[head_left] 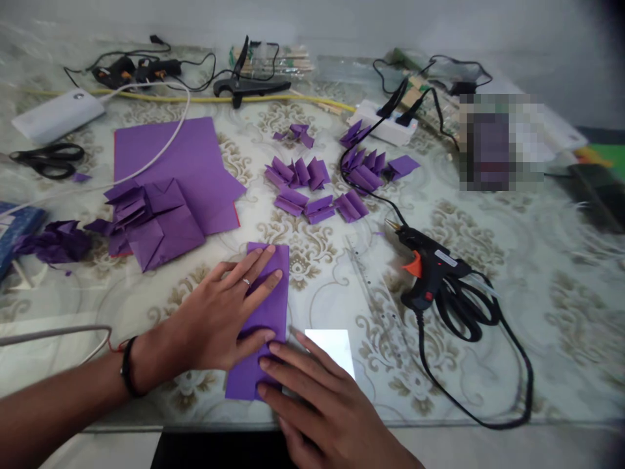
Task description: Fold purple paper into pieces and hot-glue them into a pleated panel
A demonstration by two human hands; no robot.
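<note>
A long folded strip of purple paper point(273, 312) lies on the patterned table near its front edge. My left hand point(232, 306) rests flat across the strip's upper part, its fingers stretched out. On the lower right edge of the same strip press the fingertips of my right hand point(317, 397), the fingers extended and slightly apart. Neither hand grips anything. Beyond the hands stand several small folded purple pieces point(319, 208). At the left, purple sheets point(166, 150) lie under a folded purple paper piece point(168, 221).
A black glue gun point(424, 260) with looping cable lies at the right, partly over scissors point(461, 309). Beside it is a clear ruler point(374, 293). A white power strip point(385, 124), a yellow cable point(244, 99) and a black clamp-like tool point(251, 85) are at the back. Black-handled scissors point(53, 159) lie left.
</note>
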